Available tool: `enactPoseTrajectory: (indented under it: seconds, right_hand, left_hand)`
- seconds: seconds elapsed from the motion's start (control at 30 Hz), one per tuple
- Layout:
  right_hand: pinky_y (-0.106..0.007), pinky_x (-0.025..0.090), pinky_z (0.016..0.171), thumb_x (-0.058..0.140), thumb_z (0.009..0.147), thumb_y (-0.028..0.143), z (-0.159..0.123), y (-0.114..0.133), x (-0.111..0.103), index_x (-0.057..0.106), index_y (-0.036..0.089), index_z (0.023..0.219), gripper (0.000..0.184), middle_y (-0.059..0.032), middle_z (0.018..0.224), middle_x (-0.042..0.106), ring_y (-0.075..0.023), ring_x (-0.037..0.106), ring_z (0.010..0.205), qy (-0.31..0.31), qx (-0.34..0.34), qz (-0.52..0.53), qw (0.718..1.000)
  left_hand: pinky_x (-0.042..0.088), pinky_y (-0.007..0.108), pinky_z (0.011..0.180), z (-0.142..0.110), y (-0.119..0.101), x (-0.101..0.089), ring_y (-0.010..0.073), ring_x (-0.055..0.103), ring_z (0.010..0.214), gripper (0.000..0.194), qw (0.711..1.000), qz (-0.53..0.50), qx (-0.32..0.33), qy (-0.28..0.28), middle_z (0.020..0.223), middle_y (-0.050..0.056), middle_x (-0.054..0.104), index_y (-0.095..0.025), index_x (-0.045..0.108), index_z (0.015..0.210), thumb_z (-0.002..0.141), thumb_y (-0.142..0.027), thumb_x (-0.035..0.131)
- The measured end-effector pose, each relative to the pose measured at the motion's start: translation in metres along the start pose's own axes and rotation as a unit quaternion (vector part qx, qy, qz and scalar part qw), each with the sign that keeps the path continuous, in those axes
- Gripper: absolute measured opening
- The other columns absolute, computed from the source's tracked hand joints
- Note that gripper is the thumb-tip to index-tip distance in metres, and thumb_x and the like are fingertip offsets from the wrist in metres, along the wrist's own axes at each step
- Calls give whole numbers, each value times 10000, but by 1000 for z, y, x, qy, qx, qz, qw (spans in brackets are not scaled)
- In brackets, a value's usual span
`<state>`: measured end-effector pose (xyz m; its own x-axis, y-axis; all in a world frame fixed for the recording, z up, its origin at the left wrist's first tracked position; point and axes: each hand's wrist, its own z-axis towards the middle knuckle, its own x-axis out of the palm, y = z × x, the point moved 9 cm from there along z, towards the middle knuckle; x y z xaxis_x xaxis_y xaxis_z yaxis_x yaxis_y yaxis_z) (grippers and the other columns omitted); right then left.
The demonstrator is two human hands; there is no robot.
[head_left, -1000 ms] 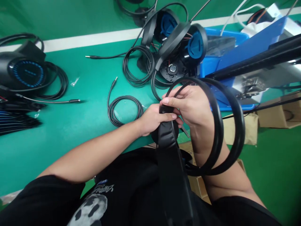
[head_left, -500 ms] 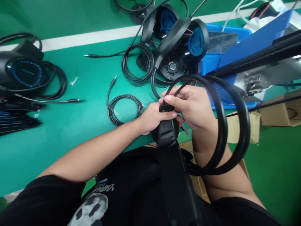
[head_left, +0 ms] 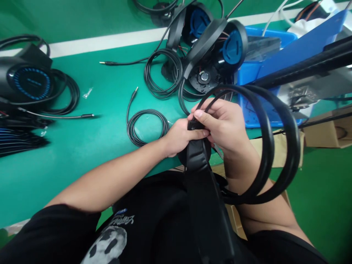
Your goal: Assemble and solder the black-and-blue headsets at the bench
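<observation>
My left hand [head_left: 180, 137] is curled shut around a soft black padded band [head_left: 195, 159], close to its top end, and the band hangs down in front of my black shirt [head_left: 154, 205], just past the near edge of the green table [head_left: 68, 161]. My right hand [head_left: 224, 126] is narrow, with my thumb and finger pinching a small black piece [head_left: 195, 125] at the end of the band. My hands are close together, and I think that is a good way to do it: one hand keeps the band still while the other does the small, careful work. A thick, smooth black cord [head_left: 286, 146] goes in big loops around my right arm, which keeps it off the table and out of the way. Farther off lies a thin black cable [head_left: 145, 126] in a round coil with a metal plug. Past it are open headsets with blue cups [head_left: 232, 47] and bits of red wire, beside a blue plastic bin [head_left: 249, 77]. On the left sits a black ear cup with a ring of blue dots [head_left: 30, 83].
</observation>
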<state>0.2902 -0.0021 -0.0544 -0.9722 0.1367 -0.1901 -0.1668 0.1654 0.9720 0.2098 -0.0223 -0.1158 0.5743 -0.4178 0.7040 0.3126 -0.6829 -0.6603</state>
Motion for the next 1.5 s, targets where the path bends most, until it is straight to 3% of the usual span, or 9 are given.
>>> enactPoseTrajectory:
  seconds: [0.13, 0.27, 0.53, 0.67, 0.9, 1.07, 1.37, 1.5]
  right_hand:
    - [-343, 583, 670, 815, 798, 440, 1, 0, 5, 761, 222, 836, 228, -33, 796, 758, -203, 708, 732, 21, 12, 4, 1000]
    - [-327, 561, 605, 848, 746, 469, 2, -2, 2, 750, 224, 766, 265, -18, 751, 738, -190, 681, 670, -3, 13, -3, 1000]
    - [-310, 521, 549, 867, 716, 464, 3, -6, 0, 750, 215, 744, 277, -22, 729, 714, -185, 655, 637, -12, 27, 6, 1000]
    - [-333, 551, 607, 853, 738, 456, 3, -10, 1, 755, 219, 779, 260, -24, 759, 728, -194, 673, 670, -6, 18, 30, 999]
    - [-357, 581, 717, 789, 801, 369, -2, -6, 0, 712, 222, 759, 171, -19, 789, 740, -199, 696, 737, -52, -27, 10, 998]
    - [-346, 583, 667, 800, 789, 344, -4, -6, 1, 724, 226, 775, 141, -4, 731, 723, -183, 680, 662, -72, 1, 44, 996]
    - [-306, 574, 699, 835, 793, 357, 0, -14, 1, 739, 198, 799, 185, -17, 826, 767, -183, 721, 763, -5, 2, 39, 999]
    - [-281, 548, 581, 879, 720, 359, 3, -13, -2, 735, 184, 751, 229, -26, 803, 768, -172, 696, 670, -18, 26, 20, 999]
  left_hand:
    - [624, 409, 838, -1, -2, 2, 236, 763, 753, 327, 1000, -12, -2, -4, 780, 37, 774, -150, 709, 854, 715, -366, 911]
    - [628, 398, 806, -1, -2, 1, 239, 768, 742, 375, 1000, -26, -8, -15, 784, 29, 776, -150, 694, 912, 686, -337, 928]
    - [625, 466, 886, -2, 1, 0, 288, 785, 816, 452, 999, -25, -23, -27, 811, 46, 782, -148, 698, 965, 668, -387, 942]
    - [613, 423, 862, 0, 1, -3, 254, 765, 797, 476, 999, -23, -13, -35, 829, 35, 776, -147, 698, 1012, 662, -361, 941]
    - [533, 370, 962, 2, -5, -9, 249, 718, 1005, 412, 998, 4, 34, -54, 1012, 46, 762, -145, 721, 1016, 692, -320, 906]
    - [521, 344, 913, 2, -5, -9, 202, 697, 888, 357, 998, 12, 46, -45, 912, 19, 744, -142, 719, 993, 714, -290, 886]
    - [574, 383, 895, 2, -2, -6, 206, 733, 837, 406, 999, -13, 19, -38, 868, 20, 760, -138, 690, 1024, 687, -242, 893]
    - [612, 413, 848, 1, 0, 1, 229, 753, 767, 338, 1000, -18, -12, -14, 805, 36, 769, -140, 691, 925, 696, -286, 891]
